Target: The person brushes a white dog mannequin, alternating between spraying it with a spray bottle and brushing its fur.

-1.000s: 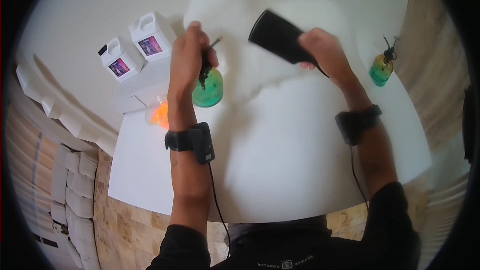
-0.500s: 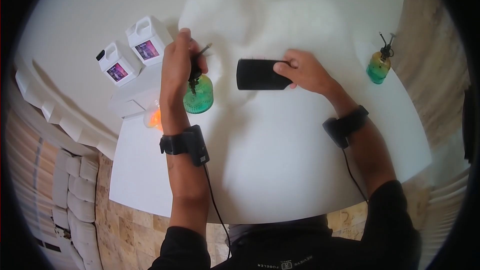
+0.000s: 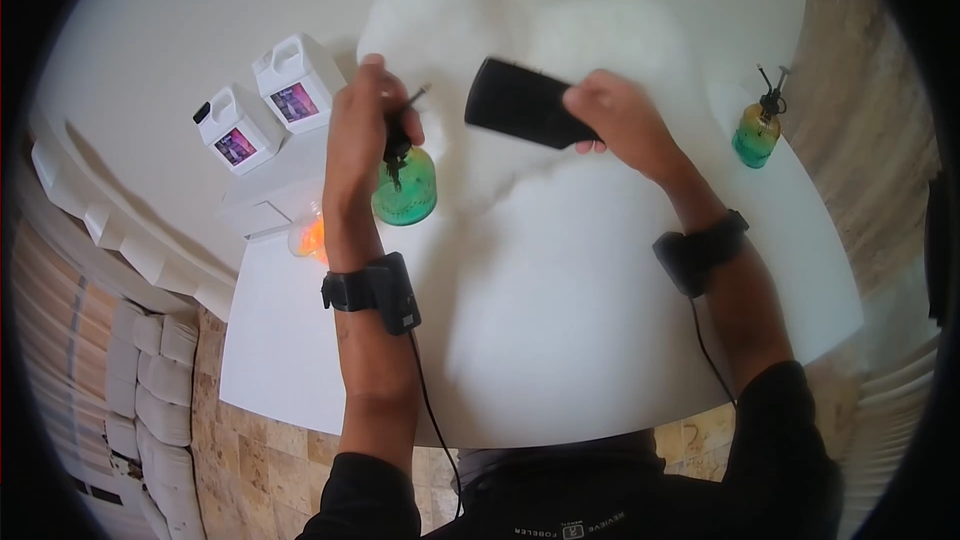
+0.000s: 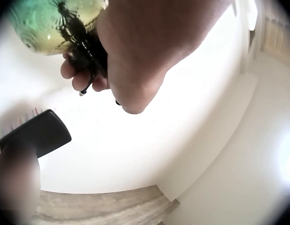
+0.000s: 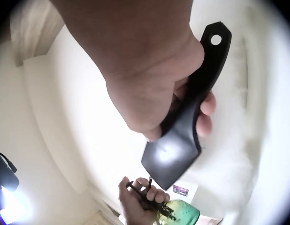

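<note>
My right hand [image 3: 625, 120] grips the handle of a black paddle hairbrush [image 3: 525, 103]. The brush is held over white fluffy material [image 3: 440, 15], its smooth back facing up. In the left wrist view, colored bristles [image 4: 30, 116] stick out from its far side. My left hand [image 3: 370, 120] holds a green and yellow spray bottle [image 3: 408, 195] by its dark pump top, fingers wrapped round it. The bottle's thin nozzle points toward the brush.
Two white jugs [image 3: 240, 140] with purple labels stand at the back left. Beside my left forearm is a clear container with glowing orange contents [image 3: 313, 238]. Another spray bottle [image 3: 757, 135] stands near the right edge of the white table [image 3: 280, 360].
The brush came down toward me and lay level half a second ago. Now it is raised again and tilted, its head farther away. The left hand with the spray bottle shifted slightly left.
</note>
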### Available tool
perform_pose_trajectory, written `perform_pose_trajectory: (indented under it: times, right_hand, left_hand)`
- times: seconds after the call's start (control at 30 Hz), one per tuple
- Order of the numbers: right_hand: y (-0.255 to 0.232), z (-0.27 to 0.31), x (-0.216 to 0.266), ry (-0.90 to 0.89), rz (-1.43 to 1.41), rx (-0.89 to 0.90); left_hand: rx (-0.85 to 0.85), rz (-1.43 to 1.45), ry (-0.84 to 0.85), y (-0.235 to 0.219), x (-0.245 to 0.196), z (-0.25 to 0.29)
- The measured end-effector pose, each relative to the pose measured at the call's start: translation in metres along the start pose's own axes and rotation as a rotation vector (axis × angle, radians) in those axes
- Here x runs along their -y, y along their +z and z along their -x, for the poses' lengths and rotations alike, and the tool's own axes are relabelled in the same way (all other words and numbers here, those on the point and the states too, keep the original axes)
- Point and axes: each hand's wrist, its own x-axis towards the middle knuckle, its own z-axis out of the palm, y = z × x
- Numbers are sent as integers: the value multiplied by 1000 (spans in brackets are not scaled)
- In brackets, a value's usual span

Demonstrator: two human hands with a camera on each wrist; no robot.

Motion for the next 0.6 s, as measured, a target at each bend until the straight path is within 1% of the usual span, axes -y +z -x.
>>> perform_pose_trajectory:
  times: [0.03,0.07,0.13,0.2,0.27,0.3,0.33,0.37,0.4,0.43,0.5,0.53,0.57,0.6]
  right_hand:
    - [-1,-1,0,7,-72,-110]
    - [-2,-2,2,-5,-73,-144]
    - [-6,-4,-2,0,-89,-147]
    - [-7,-3,-3,6,-106,-150]
    - [-9,1,4,79,88,-29]
    - [-10,1,-1,78,88,-30]
    - [-11,2,-7,65,131,124]
    - [-13,2,-12,51,175,277]
    - [-17,2,-15,87,251,397]
    - [-17,2,-13,87,250,397]
    - [-15,3,-10,150,447,528]
    - [-13,2,-14,74,316,465]
    - [-12,1,-16,74,315,468]
    - [-11,-1,-17,17,198,301]
  left_hand:
    - [2,0,0,1,-1,0]
    - [-26,48,0,2,-3,1]
    - [-54,95,0,3,-3,2]
    - [-24,53,-15,4,-2,1]
    - [4,14,-36,6,-2,2]
    - [31,-24,-58,7,-3,3]
    - [31,-24,-58,7,-3,4]
    - [68,-73,-106,6,-4,5]
    - [104,-122,-155,6,-4,6]
    - [104,-122,-156,5,-3,7]
    - [286,-245,-232,3,0,7]
    - [310,-329,-239,3,-4,9]
    - [308,-328,-242,3,-4,10]
    - [245,-293,-196,3,-5,9]
